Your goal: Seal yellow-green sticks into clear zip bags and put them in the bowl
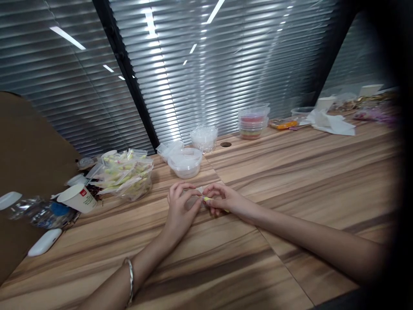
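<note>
My left hand [182,206] and my right hand [226,199] meet above the wooden table, fingertips almost touching. Between the right thumb and fingers is a small yellow piece [207,199], mostly covered; its exact kind is too small to make out. A scrap of clear plastic, like a small bag [200,189], shows between the hands, and the left thumb and fingers close on its near edge. Left of the hands, a clear tub [142,188] is heaped with small clear bags [124,168] holding yellow pieces. A round clear plastic bowl [185,165] stands just beyond the left hand.
More clear bowls [204,137] and stacked containers with coloured contents [253,122] line the back by the blinds. A paper cup [78,198] leans at left near a white oval case [44,242]. Tissue [331,122] and an orange packet [285,125] lie back right.
</note>
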A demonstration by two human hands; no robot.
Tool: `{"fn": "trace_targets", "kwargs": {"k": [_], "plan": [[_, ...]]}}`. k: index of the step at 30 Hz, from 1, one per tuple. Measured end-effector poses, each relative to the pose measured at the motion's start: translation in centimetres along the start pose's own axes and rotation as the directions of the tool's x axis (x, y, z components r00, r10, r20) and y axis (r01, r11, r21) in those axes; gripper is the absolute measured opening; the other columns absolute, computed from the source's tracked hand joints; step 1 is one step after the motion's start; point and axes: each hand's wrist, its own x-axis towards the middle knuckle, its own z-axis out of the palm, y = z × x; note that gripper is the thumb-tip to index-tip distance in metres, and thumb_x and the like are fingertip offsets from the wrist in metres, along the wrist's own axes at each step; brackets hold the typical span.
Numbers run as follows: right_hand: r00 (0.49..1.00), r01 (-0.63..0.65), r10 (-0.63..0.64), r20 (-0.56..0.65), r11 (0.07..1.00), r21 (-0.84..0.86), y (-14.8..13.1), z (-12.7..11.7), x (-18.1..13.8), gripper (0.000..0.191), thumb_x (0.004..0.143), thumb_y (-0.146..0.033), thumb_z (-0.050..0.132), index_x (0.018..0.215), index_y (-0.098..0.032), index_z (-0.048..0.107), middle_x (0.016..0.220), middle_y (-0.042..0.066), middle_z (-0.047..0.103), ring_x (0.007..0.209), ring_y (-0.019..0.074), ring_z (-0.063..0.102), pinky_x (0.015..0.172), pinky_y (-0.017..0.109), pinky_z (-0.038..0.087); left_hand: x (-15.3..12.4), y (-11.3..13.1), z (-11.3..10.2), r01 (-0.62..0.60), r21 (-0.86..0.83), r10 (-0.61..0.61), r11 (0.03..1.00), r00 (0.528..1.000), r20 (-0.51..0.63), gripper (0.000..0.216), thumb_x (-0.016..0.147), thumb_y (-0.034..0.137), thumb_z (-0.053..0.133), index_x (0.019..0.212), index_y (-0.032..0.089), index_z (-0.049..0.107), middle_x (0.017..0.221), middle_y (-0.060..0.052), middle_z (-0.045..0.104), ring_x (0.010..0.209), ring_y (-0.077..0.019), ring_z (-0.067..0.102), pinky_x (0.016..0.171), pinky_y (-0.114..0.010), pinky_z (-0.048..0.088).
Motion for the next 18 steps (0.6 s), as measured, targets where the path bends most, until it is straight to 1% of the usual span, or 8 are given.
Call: {"fn": "trace_targets", "kwargs": {"k": [3,7,11,15,18], "plan": [[1.0,0.01,-0.01,-0.005,1.0,0.013,-0.07,0.19,-0.05,0.033,0.072,-0.031,0.07,0.097,-0.019,0.051,0.083,0.0,0.059,0.059,0.0079,0.058,0.055,0.021,0.046,-0.13,0.17,0.01,-0.026,0.026,0.025,0.999,1.0,0.013,0.013,0.08,0.024,0.061,0.09,0.026,0.068,0.106,-0.005,0.059,0.113,-0.0251,0.04,0.097,-0.045,0.031],[1.0,0.007,-0.007,-0.013,1.0,0.024,-0.16,0.56,-0.17,0.034,0.071,-0.032,0.071,0.095,-0.018,0.051,0.08,-0.001,0.059,0.058,0.0073,0.057,0.057,0.022,0.046,-0.2,0.07,0.03,-0.048,0.034,0.047,0.998,0.999,0.016,0.012,0.081,0.024,0.059,0.088,0.027,0.068,0.105,-0.004,0.059,0.112,-0.0244,0.04,0.097,-0.044,0.031],[1.0,0.014,-0.014,-0.025,1.0,-0.009,-0.05,0.48,-0.16,0.033,0.074,-0.036,0.067,0.097,-0.019,0.051,0.072,-0.002,0.058,0.053,0.0072,0.055,0.05,0.02,0.043,-0.09,0.11,-0.02,-0.035,0.024,0.034,0.999,0.999,0.008,0.011,0.081,0.02,0.058,0.086,0.024,0.067,0.103,-0.004,0.06,0.11,-0.0235,0.042,0.096,-0.043,0.032],[1.0,-0.001,0.0,-0.023,0.999,-0.055,0.23,-0.07,-0.08,0.03,0.078,-0.038,0.062,0.099,-0.019,0.053,0.075,0.0,0.06,0.047,0.0054,0.051,0.04,0.016,0.036,0.07,0.33,-0.04,-0.028,0.022,0.028,0.999,1.0,-0.006,0.01,0.082,0.019,0.055,0.085,0.022,0.064,0.099,-0.005,0.062,0.106,-0.0232,0.045,0.095,-0.043,0.033],[0.999,0.02,-0.024,-0.037,0.995,-0.102,0.42,-0.27,0.01,0.03,0.078,-0.04,0.061,0.098,-0.019,0.053,0.076,0.0,0.061,0.045,0.0044,0.049,0.038,0.016,0.034,0.09,0.32,0.05,-0.036,0.032,0.036,0.999,0.999,-0.018,0.009,0.082,0.021,0.057,0.088,0.022,0.064,0.1,-0.005,0.062,0.107,-0.024,0.045,0.095,-0.043,0.033]]}}
